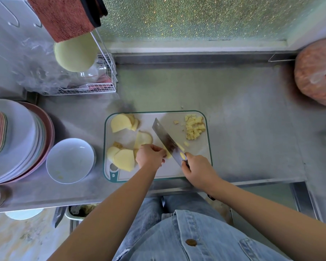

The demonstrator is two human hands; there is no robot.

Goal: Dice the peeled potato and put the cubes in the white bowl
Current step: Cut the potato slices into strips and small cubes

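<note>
Head view — steel counter [243,119] below pebbled window [196,17]; white bowl [64,166] beside board [196,157].

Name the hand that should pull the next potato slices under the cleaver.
Left. The left hand holds only a potato piece, right beside the uncut slices at the left of the cutting board; the right hand grips the cleaver.

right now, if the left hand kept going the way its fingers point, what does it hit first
Most likely the cleaver: the left hand points its fingers right over the potato piece they hold, and the cleaver stands just beyond it. Depth is unclear.
</note>
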